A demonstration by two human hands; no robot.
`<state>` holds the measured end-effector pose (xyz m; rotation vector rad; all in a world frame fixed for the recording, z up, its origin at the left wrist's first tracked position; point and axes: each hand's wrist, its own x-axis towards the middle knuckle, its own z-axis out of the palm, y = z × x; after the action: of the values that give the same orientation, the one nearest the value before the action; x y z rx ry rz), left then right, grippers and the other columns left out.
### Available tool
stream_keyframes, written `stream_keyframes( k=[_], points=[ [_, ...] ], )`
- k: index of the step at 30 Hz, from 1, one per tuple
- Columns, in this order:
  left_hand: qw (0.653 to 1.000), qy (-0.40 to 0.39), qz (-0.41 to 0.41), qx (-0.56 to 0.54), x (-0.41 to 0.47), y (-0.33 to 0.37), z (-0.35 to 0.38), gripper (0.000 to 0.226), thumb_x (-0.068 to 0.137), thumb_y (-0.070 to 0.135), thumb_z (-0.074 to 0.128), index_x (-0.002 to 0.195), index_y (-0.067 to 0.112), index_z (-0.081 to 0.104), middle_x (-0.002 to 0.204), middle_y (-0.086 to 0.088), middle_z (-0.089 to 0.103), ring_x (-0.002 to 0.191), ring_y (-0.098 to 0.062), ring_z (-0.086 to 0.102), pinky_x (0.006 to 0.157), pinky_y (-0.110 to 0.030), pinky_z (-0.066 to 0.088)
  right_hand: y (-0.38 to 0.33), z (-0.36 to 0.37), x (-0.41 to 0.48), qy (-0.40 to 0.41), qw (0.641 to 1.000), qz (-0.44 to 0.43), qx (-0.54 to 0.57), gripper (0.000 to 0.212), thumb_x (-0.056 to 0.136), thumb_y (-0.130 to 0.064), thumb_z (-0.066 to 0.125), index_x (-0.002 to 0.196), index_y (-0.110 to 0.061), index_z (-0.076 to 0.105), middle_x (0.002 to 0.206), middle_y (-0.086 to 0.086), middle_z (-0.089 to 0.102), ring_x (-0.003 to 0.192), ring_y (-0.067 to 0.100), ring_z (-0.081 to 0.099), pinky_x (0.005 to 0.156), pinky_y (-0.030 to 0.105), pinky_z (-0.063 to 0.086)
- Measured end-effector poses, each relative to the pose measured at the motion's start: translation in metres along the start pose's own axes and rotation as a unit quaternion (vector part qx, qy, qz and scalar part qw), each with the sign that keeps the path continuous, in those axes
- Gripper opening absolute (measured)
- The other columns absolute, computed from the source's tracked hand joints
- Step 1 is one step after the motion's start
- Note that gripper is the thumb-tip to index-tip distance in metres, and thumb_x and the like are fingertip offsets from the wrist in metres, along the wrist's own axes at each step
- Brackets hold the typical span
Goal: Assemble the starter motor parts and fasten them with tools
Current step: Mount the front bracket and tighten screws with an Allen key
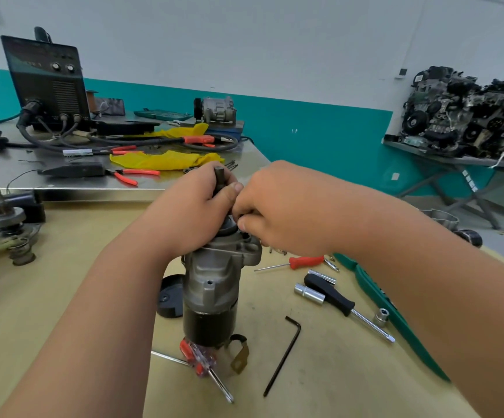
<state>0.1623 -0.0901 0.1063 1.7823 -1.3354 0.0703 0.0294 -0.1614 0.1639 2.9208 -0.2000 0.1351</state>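
The starter motor (214, 285) stands upright on the tan bench, grey housing above a black body. My left hand (196, 209) grips its upper part, fingers curled round the dark shaft (220, 176) that sticks up. My right hand (277, 206) is beside it at the top of the housing, thumb and fingers pinched together at a small part that I cannot make out. A black round cap (170, 297) lies just left of the motor.
Near the motor lie a black hex key (283, 354), a red-handled screwdriver (305, 262), a clear-red screwdriver (199, 360), a black driver handle (335, 297), sockets (309, 292) and a green tool case (395, 321). Another dismantled unit (3, 227) sits left. Pliers (133, 175), yellow cloth (166, 161) and a welder (48, 82) are behind.
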Motion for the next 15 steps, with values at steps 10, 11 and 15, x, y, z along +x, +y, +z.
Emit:
stream_keyframes(
  k=[10,11,15],
  points=[
    [1.000,-0.009,-0.009,-0.006,0.0050,-0.0021,0.0012,0.012,0.097,0.033,0.047,0.094,0.024,0.054,0.082,0.004,0.063,0.072,-0.008,0.056,0.056,-0.016,0.041,0.0003,0.0040,0.0025,0.017,0.999,0.021,-0.039,0.037,0.098,-0.030,0.045,0.063,-0.020,0.048,0.058,-0.004,0.044,0.054,0.009,0.042,0.047,0.025,0.028],
    [1.000,-0.010,-0.011,-0.004,0.0054,-0.0023,0.0012,0.012,0.097,0.033,0.047,0.096,0.023,0.055,0.083,0.003,0.063,0.074,-0.009,0.058,0.058,-0.019,0.043,-0.0001,0.0041,0.0038,0.018,0.999,0.022,-0.039,0.039,0.099,-0.030,0.045,0.060,-0.021,0.045,0.057,-0.003,0.044,0.053,0.010,0.042,0.047,0.026,0.029],
    [1.000,-0.010,-0.006,-0.010,0.0054,-0.0028,0.0012,0.011,0.097,0.032,0.048,0.091,0.025,0.053,0.079,0.004,0.062,0.064,-0.004,0.054,0.049,-0.013,0.038,-0.0011,0.0031,0.0063,0.022,0.999,0.036,-0.023,0.043,0.098,-0.031,0.047,0.058,-0.024,0.034,0.056,-0.003,0.041,0.051,0.009,0.040,0.047,0.027,0.026]
  ],
)
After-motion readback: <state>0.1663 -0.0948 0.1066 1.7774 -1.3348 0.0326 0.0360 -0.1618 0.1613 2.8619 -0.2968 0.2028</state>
